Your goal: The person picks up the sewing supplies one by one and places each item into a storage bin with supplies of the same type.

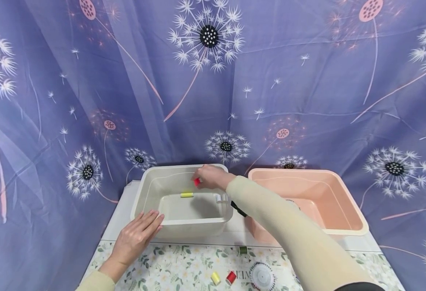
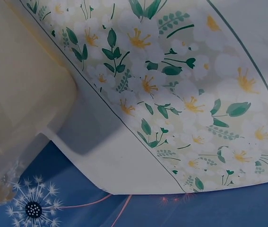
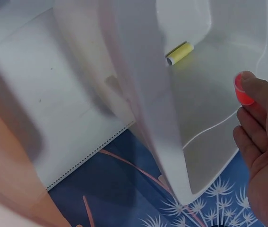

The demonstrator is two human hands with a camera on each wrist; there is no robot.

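My right hand [image 1: 213, 177] is inside the grey basin [image 1: 176, 222], near its back wall. It pinches a red thread spool [image 1: 197, 182] between thumb and fingers; the right wrist view shows the spool [image 3: 244, 94] held above the basin floor. Below it lie a yellow thread spool [image 1: 186, 195] and, by the right wall, a white spool [image 1: 218, 198]. At the basin's front left corner, my left hand [image 1: 138, 234] rests on the rim with straight fingers. The left wrist view shows mostly the tablecloth, not what this hand touches.
A pink basin [image 1: 345, 232] stands to the right, partly behind my right sleeve, with a round disc [image 1: 292, 203] half hidden in it. In front lie a dark green spool [image 1: 243, 250], a yellow spool [image 1: 215, 278], a red spool [image 1: 230, 277] and a pin wheel [image 1: 262, 276].
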